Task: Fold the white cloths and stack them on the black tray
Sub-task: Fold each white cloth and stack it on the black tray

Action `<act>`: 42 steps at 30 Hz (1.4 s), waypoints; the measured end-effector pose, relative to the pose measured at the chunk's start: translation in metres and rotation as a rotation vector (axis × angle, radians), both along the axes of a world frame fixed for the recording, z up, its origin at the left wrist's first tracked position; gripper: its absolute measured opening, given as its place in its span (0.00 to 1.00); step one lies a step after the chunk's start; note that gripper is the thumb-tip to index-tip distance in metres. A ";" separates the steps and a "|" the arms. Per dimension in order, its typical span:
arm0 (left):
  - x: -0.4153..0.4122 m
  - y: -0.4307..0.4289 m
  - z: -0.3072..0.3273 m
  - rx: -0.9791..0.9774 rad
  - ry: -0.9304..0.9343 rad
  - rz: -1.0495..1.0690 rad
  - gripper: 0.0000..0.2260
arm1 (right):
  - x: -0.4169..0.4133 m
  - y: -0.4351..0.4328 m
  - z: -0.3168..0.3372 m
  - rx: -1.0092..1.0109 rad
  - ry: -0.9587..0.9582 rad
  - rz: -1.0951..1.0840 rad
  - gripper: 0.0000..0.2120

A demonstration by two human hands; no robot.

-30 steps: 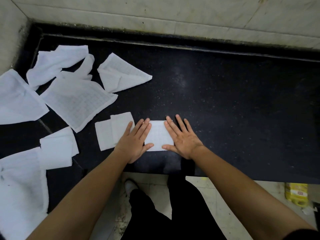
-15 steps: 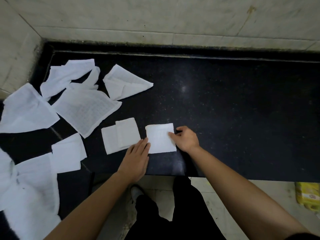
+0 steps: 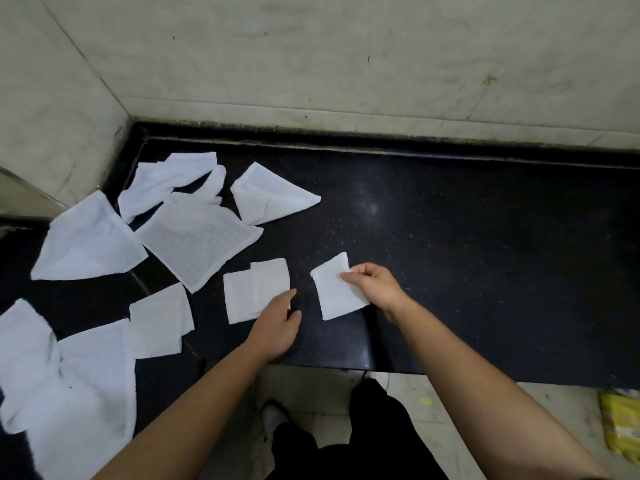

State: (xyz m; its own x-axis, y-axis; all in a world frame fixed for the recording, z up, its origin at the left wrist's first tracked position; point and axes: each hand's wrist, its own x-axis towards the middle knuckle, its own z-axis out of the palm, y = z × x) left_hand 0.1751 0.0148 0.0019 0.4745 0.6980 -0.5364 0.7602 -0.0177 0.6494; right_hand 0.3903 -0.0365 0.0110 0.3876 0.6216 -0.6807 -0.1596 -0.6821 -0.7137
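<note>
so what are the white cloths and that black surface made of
The folded cloth in the right hand: likely soft cotton, matte; the flat cloth shows a grid weave. The black surface: probably polished stone, glossy, with speckles and a light glare.

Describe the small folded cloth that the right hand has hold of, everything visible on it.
The folded cloth is a small white rectangle, soft woven fabric by its look, folded flat and turned at a slant. The right hand pinches its right edge between thumb and fingers. It sits over the black surface near the front edge; whether it is lifted cannot be told. Nothing else touches it.
</note>
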 end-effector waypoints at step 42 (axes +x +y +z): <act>0.356 -0.312 0.166 -0.635 -0.567 -0.052 0.13 | 0.249 -0.449 0.157 0.533 -0.045 -0.502 0.21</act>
State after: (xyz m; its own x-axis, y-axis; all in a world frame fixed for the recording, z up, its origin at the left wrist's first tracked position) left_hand 0.5314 -0.2968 0.1683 0.8125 0.3151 -0.4905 0.3257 0.4525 0.8302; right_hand 0.6392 -0.4852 0.1683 0.7330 0.6044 -0.3121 -0.3243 -0.0928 -0.9414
